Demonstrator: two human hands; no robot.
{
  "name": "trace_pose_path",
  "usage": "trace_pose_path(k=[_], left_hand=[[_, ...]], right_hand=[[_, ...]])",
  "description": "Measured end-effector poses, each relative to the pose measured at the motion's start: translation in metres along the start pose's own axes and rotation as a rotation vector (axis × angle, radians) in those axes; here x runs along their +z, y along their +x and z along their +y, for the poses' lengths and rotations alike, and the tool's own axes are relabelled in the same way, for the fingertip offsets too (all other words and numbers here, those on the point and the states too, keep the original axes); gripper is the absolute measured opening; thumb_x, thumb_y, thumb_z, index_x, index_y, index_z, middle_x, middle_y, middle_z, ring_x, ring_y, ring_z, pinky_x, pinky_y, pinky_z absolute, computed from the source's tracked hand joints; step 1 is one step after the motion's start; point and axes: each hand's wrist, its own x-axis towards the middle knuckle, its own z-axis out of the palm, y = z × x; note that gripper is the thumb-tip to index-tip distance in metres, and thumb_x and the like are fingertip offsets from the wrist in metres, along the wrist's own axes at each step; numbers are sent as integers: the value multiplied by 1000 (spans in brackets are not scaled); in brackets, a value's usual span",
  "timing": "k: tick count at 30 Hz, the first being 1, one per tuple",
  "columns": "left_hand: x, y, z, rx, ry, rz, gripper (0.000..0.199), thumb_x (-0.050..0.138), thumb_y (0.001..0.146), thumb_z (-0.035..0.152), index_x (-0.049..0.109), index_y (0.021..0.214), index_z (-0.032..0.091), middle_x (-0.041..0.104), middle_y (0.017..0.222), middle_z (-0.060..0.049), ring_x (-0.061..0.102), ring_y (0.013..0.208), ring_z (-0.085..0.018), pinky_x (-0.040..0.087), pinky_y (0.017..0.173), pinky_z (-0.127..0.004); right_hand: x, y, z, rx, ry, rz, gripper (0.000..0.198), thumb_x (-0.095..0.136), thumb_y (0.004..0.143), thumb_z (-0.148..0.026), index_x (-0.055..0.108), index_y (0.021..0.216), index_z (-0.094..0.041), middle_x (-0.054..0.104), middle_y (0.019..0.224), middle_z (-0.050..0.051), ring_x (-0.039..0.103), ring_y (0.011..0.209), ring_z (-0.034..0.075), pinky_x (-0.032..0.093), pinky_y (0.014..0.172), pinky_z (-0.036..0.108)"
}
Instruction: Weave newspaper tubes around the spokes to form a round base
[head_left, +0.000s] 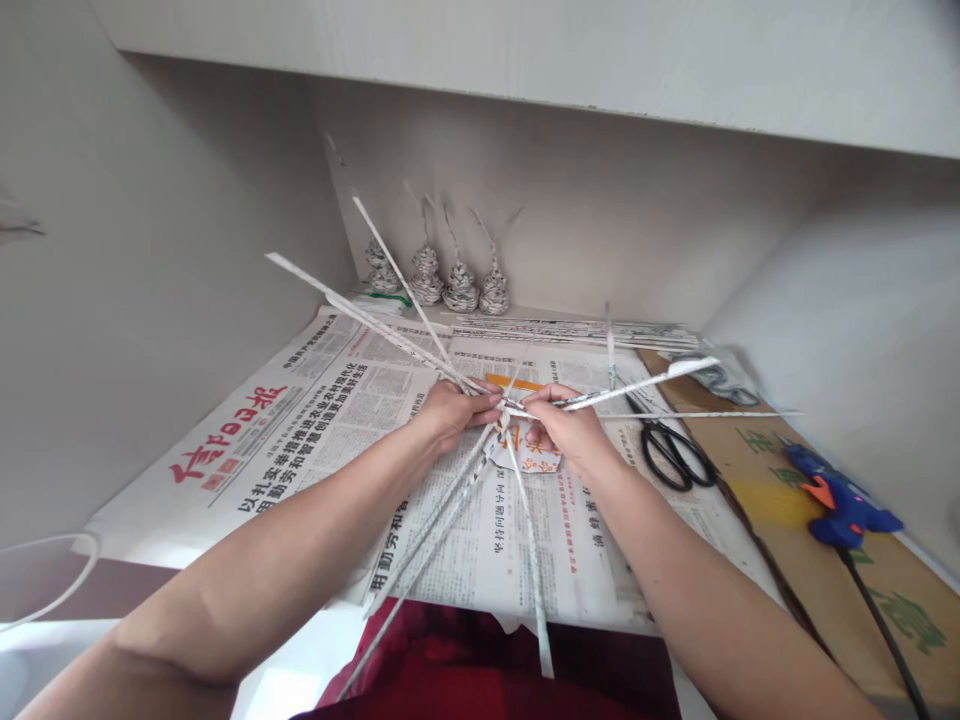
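Note:
Several rolled newspaper strips [375, 322] cross at a centre above the newspaper and fan outward in all directions. My left hand [454, 412] pinches the strips just left of that crossing. On the other side, my right hand [564, 420] is closed on strips that run off to the right. Between and below my hands, two or more strips [534, 560] hang toward my lap. Under the crossing lies a white paper piece [529, 450] with orange print, partly hidden by my right hand. My fingers cover the exact middle of the crossing.
Newspaper sheets [315, 440] cover the work surface. Behind stand several small woven gourd shapes [460, 288] and a row of rolled strips [570, 332]. At right are black-handled scissors [675, 455], cardboard [750, 440] and a blue glue gun [844, 500]. A shelf edge [525, 85] hangs overhead.

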Motion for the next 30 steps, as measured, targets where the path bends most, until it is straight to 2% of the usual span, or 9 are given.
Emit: trace_pose_path(k=[3, 6, 9, 13, 17, 24, 27, 30], left_hand=[[1, -1, 2, -21, -8, 7, 15, 76, 60, 2, 66, 69, 8, 65, 69, -5, 65, 64, -13, 57, 59, -20], [1, -1, 3, -37, -28, 8, 18, 76, 60, 3, 59, 62, 9, 62, 63, -2, 65, 62, -13, 58, 58, -21], [0, 0, 3, -45, -43, 14, 22, 77, 57, 2, 56, 62, 10, 64, 66, -3, 66, 63, -14, 58, 57, -22], [0, 2, 4, -55, -76, 33, 18, 72, 59, -1, 59, 66, 10, 65, 71, -4, 65, 63, -13, 57, 55, -20], [1, 3, 5, -41, -99, 68, 17, 69, 59, -3, 63, 70, 9, 64, 69, -3, 64, 60, -12, 56, 52, -18], [-1, 8, 3, 32, -103, 99, 16, 70, 58, -1, 64, 69, 9, 63, 68, -3, 63, 59, -12, 55, 52, -19], [-2, 8, 4, 65, -150, 130, 16, 70, 59, 0, 63, 69, 10, 64, 68, -3, 63, 60, -12, 56, 54, -20], [-2, 8, 6, 80, -189, 149, 17, 70, 59, 0, 62, 69, 10, 65, 69, -4, 64, 62, -12, 56, 56, -21]], right_hand=[[-2, 3, 6, -17, -43, -17, 7, 60, 67, -25, 57, 72, -20, 65, 60, 0, 64, 52, 17, 41, 36, 20], [-3, 6, 13, -160, -99, -9, 6, 58, 69, -24, 60, 73, -20, 67, 69, 1, 67, 66, 18, 51, 52, 25], [-2, 7, 16, -266, -108, 12, 10, 59, 70, -24, 64, 78, -20, 68, 76, 2, 66, 72, 18, 54, 65, 29], [5, 4, 11, -165, 158, -22, 14, 64, 68, -24, 63, 80, -18, 69, 83, 3, 68, 79, 20, 56, 72, 35], [10, 1, 2, -75, 422, -1, 15, 68, 64, -20, 60, 76, -17, 69, 76, 3, 69, 76, 20, 57, 73, 37], [-5, 7, -8, -169, 694, 190, 21, 66, 61, -12, 52, 75, -20, 71, 85, 2, 70, 75, 19, 55, 70, 31], [-18, 12, -13, -166, 806, 255, 19, 63, 65, -17, 50, 78, -22, 71, 85, 0, 70, 76, 20, 55, 70, 33], [-28, 15, -17, -144, 915, 269, 15, 56, 76, -35, 48, 77, -23, 70, 89, 1, 70, 83, 21, 55, 73, 36]])
